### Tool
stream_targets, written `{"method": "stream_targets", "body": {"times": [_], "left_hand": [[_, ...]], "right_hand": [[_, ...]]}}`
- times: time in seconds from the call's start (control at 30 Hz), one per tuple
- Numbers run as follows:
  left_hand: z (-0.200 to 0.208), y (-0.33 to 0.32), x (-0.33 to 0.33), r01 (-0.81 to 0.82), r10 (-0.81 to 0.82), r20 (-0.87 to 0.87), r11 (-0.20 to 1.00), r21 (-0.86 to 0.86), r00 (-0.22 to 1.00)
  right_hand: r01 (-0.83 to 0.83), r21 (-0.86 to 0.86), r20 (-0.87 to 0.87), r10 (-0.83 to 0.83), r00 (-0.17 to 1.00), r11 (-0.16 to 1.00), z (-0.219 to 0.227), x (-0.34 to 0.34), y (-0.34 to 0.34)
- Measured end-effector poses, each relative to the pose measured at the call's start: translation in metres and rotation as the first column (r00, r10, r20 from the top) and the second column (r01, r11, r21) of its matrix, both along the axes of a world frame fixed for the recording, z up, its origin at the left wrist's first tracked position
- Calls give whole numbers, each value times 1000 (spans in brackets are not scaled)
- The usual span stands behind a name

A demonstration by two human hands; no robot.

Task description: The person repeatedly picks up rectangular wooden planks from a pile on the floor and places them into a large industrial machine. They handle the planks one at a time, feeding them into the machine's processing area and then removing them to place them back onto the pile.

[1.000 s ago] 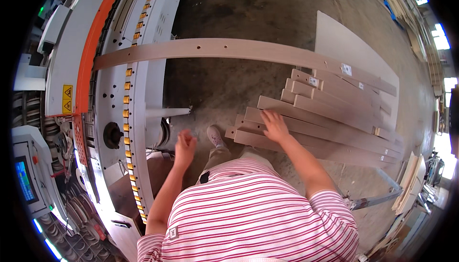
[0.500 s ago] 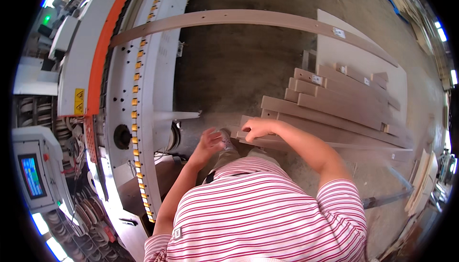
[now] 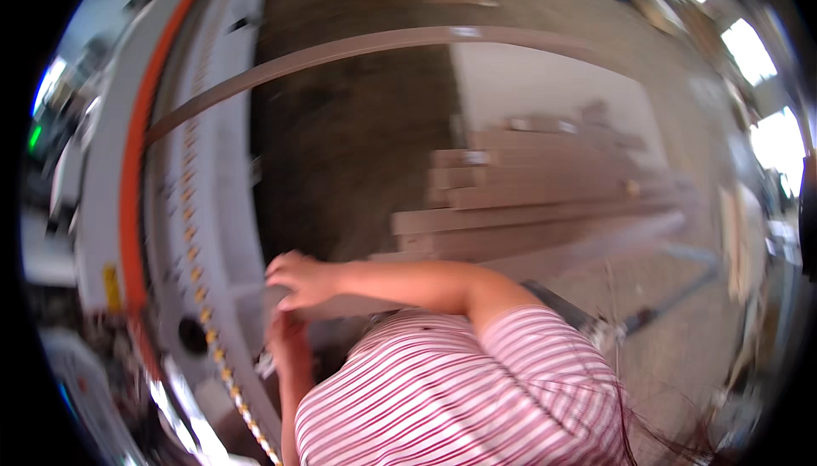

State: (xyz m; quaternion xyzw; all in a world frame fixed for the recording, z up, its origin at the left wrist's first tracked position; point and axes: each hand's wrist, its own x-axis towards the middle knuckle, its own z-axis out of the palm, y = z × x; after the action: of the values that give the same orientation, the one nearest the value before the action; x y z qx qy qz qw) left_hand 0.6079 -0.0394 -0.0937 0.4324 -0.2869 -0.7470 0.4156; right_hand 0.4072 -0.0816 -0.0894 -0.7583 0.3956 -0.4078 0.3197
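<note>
A long brown board (image 3: 351, 306) runs across in front of my body, its left end beside the machine's edge. My right hand (image 3: 305, 280) is closed over that end from above, fingers bent round its edge. Just below, my left hand (image 3: 288, 345) grips the same end from underneath; motion blurs it and its fingertips are partly hidden. Farther off, a second long, narrow brown board (image 3: 340, 44) lies with its left end on the machine and extends right above the stack.
To the left stands a long white machine with an orange strip (image 3: 129, 211) and a row of yellow rollers (image 3: 195, 274). Several brown boards (image 3: 545, 185) lie stacked in steps at the right. A pale sheet (image 3: 553, 83) lies beyond them on the concrete floor (image 3: 357, 125).
Both hands have moved left and come together at the end of a board, which has shifted left toward the machine. The view has turned as well.
</note>
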Motion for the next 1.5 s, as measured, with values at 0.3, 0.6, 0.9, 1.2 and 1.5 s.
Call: {"method": "stream_targets", "body": {"times": [0.3, 0.6, 0.9, 1.2, 1.5], "left_hand": [[40, -107, 175, -200, 239, 167, 954, -224, 957], [25, -127, 221, -635, 775, 528, 609, -475, 348], [-37, -142, 254, -801, 797, 570, 467, -375, 198], [-18, -166, 253, -830, 711, 693, 454, -323, 120], [-20, -177, 278, -816, 620, 773, 511, -269, 134]], "right_hand": [[18, 928, -142, 308, 941, 372, 60, -160, 137], [479, 659, -599, 20, 800, 580, -8, -208, 277], [395, 227, -763, -90, 641, 890, 15, -147, 199], [363, 295, -783, 6, 622, 884, 41, -78, 128], [343, 317, -796, 51, 603, 884, 54, -68, 97]]}}
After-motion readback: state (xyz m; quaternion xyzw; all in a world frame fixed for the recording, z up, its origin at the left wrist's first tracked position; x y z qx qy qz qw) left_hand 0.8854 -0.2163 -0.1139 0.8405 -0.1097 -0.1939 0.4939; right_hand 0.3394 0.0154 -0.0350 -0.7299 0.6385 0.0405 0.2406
